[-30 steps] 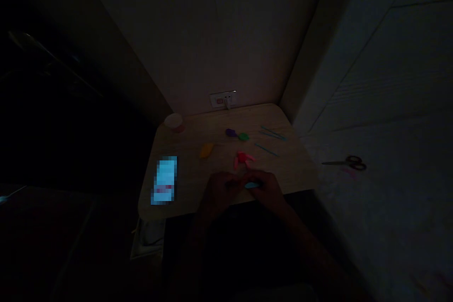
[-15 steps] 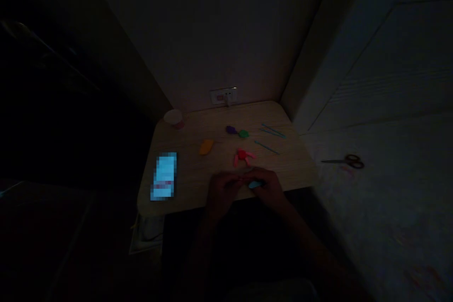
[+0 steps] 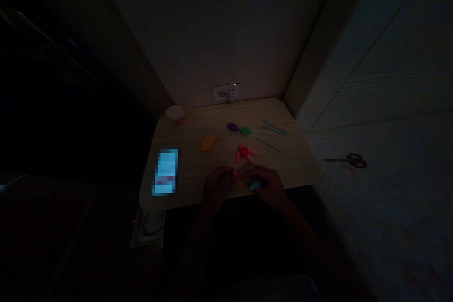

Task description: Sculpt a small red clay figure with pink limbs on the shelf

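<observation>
The left hand (image 3: 217, 188) pinches one pink bit (image 3: 235, 173), the right hand (image 3: 271, 188) holds one blue piece (image 3: 255, 185), long axis two-to-eight o'clock, visible end toward eight.

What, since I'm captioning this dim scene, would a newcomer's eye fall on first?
Probably the glowing pale-blue rectangle, blurred into blocks, at the left of the wooden table. Next, perhaps, the red figure-like piece just beyond the two hands. Then the light-blue piece by the fingers of the right hand, near the table's front edge.
</observation>
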Motion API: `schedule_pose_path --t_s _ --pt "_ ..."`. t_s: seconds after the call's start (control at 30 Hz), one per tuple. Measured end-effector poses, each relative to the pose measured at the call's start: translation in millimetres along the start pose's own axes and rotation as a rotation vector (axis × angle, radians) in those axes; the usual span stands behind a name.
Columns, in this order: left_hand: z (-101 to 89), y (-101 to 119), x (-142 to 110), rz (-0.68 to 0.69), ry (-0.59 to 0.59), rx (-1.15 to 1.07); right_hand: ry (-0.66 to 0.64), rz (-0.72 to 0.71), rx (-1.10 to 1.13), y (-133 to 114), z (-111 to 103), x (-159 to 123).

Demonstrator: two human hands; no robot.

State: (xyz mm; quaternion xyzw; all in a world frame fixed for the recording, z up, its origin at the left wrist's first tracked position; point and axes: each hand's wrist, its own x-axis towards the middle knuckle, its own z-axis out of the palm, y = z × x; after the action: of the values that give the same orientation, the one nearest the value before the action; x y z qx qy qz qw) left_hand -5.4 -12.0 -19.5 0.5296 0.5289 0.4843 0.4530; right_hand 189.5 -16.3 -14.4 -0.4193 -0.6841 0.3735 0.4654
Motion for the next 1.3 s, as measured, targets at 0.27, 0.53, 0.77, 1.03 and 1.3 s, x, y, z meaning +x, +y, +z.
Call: schedule_pose_path --t_s 0.27,0.53,0.77,1.03,1.3 --pt "2.7 8 -2 0.079 -0.138 -0.092 -0.008 0.038 -0.045 6 3 1" --pt "-3.7 4 -2 0.123 -0.169 0.014 -0.028 0.020 0.019 -3 -1 3" --pt "-8.8 6 -4 0.134 -0.150 0.028 -0.087 0.041 0.000 3 -3 3" --pt "-9.2 13 -3 0.218 -0.171 0.124 -0.118 0.040 -0.099 7 -3 1" --pt "-11.3 9 -4 0.192 -0.202 0.140 -0.103 0.016 -0.081 0 -5 1"
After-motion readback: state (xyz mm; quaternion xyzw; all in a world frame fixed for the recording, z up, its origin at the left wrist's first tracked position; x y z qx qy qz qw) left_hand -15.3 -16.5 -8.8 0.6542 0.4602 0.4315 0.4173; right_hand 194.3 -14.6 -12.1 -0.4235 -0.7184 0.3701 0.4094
